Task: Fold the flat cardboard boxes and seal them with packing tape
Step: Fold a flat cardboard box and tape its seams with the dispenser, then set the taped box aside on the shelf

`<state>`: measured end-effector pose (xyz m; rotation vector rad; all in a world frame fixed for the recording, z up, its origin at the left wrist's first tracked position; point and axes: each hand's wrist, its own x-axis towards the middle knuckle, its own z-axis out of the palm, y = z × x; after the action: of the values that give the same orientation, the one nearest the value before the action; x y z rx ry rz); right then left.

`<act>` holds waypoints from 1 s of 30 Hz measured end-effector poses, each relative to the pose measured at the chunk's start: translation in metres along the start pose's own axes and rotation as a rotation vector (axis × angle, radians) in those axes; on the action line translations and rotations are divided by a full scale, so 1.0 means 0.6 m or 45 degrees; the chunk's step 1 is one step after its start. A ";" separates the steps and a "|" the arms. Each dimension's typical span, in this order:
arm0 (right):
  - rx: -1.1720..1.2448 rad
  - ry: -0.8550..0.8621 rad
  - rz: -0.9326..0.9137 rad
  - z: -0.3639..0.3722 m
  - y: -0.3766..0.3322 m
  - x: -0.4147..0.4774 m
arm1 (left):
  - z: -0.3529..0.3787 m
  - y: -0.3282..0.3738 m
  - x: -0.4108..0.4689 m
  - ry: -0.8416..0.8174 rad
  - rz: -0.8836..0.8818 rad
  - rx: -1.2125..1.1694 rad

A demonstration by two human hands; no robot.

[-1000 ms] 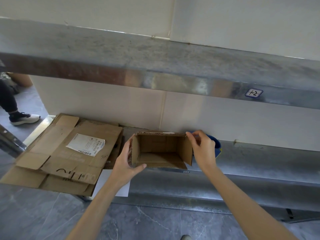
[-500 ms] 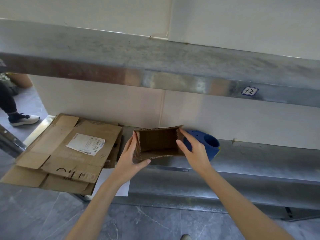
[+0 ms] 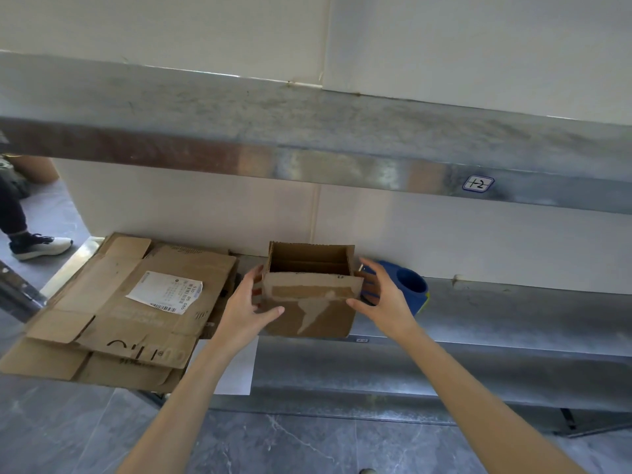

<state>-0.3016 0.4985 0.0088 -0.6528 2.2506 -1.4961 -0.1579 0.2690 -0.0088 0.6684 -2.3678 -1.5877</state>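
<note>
A small brown cardboard box (image 3: 307,302) stands on the metal shelf (image 3: 496,316), its opening facing up and torn tape marks on its near side. My left hand (image 3: 244,304) grips its left side, thumb on the front. On the right side, my right hand (image 3: 383,297) presses with spread fingers. Behind my right hand lies a blue tape dispenser (image 3: 408,285), partly hidden. A stack of flattened cardboard boxes (image 3: 113,313) with a white shipping label lies at the left end of the shelf.
An upper metal shelf (image 3: 307,142) with a small label runs overhead. A white sheet (image 3: 239,367) hangs below the shelf's front edge. Another person's leg and shoe (image 3: 37,246) are on the floor at far left. Grey tiled floor lies below.
The box was turned from lying with its opening toward me to standing with the opening up. Both hands shifted along with it, and the blue dispenser came into fuller view.
</note>
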 end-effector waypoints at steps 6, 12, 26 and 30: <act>0.012 0.044 -0.039 0.009 0.005 0.003 | 0.009 0.001 0.004 0.121 0.014 -0.023; 0.150 0.116 -0.123 -0.012 -0.028 0.005 | 0.006 0.054 0.006 0.234 0.140 -0.102; 0.226 0.456 -0.190 -0.195 -0.037 -0.047 | 0.135 0.207 0.054 0.031 0.405 -0.174; 0.233 0.570 -0.163 -0.269 -0.007 -0.079 | 0.217 0.239 0.067 -0.078 0.440 -0.189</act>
<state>-0.3475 0.6463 0.0753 -0.4459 2.3748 -2.0538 -0.2831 0.4015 0.0680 0.1699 -2.2267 -1.6226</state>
